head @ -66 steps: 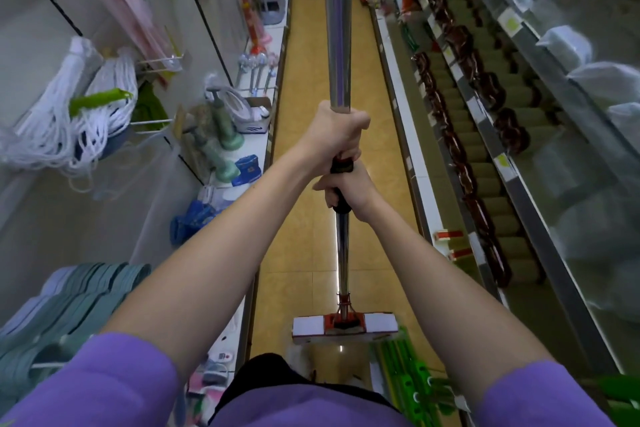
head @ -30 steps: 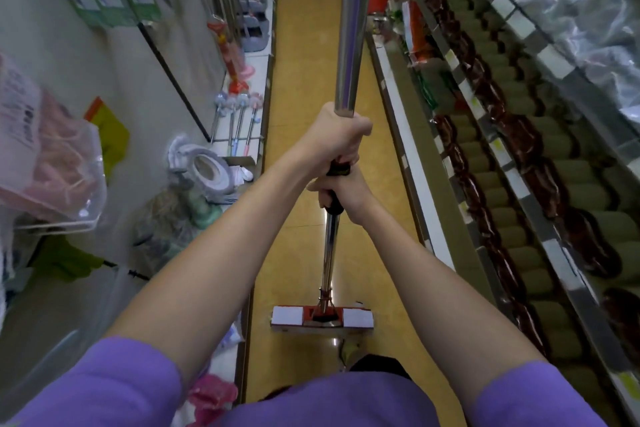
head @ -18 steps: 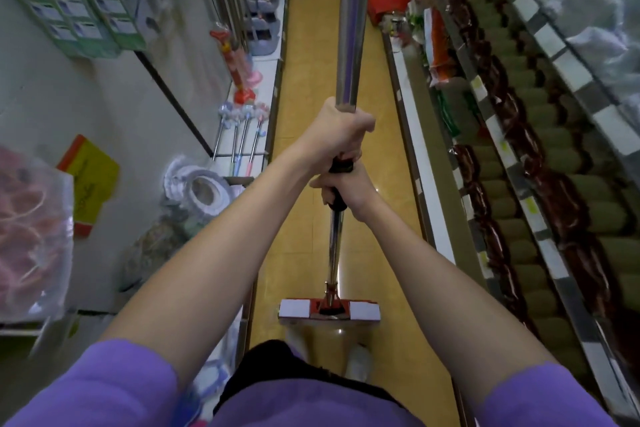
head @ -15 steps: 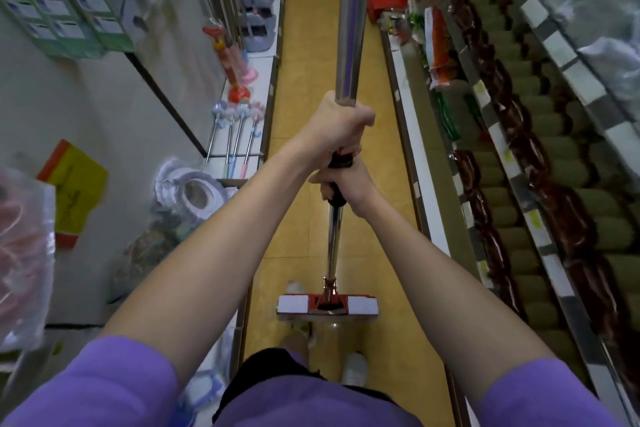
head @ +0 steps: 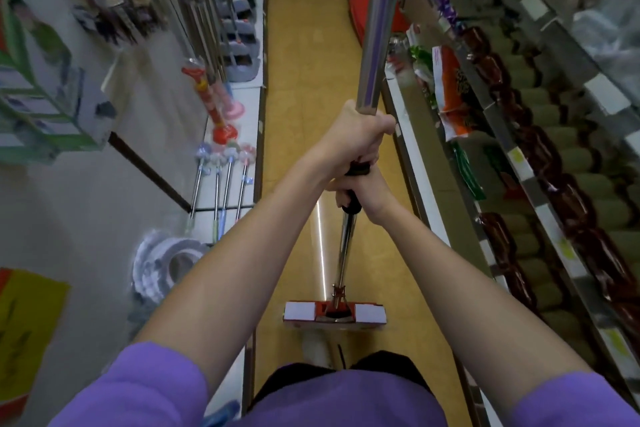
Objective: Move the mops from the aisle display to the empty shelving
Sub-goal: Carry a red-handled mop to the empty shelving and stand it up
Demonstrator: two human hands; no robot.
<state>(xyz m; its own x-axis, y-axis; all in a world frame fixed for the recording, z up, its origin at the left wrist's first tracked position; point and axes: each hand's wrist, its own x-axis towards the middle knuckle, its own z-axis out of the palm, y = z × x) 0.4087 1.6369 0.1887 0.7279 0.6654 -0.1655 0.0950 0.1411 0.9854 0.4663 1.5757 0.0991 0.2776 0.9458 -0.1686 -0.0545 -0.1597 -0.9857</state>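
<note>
I hold one mop (head: pixel 375 42) upright in front of me, its steel pole running from a red cap at the top edge down to a flat red-and-white head (head: pixel 334 314) just above the floor. My left hand (head: pixel 356 139) grips the pole higher up. My right hand (head: pixel 363 196) grips it just below, around a black collar. More mops with grey heads (head: pixel 242 42) stand on the left shelf further down the aisle.
A narrow yellow-floored aisle (head: pixel 304 80) runs ahead between shelving. Left shelf: several short brushes (head: pixel 225 180), a red and pink plunger (head: pixel 221 114), a white coil (head: pixel 162 263). Right shelves (head: pixel 540 191) hold rows of dark and green packs. A red box (head: pixel 360 7) sits far ahead.
I have walked forward along the aisle with the mop held the same way; the left-shelf goods slid toward me and the grey-headed mops came nearer.
</note>
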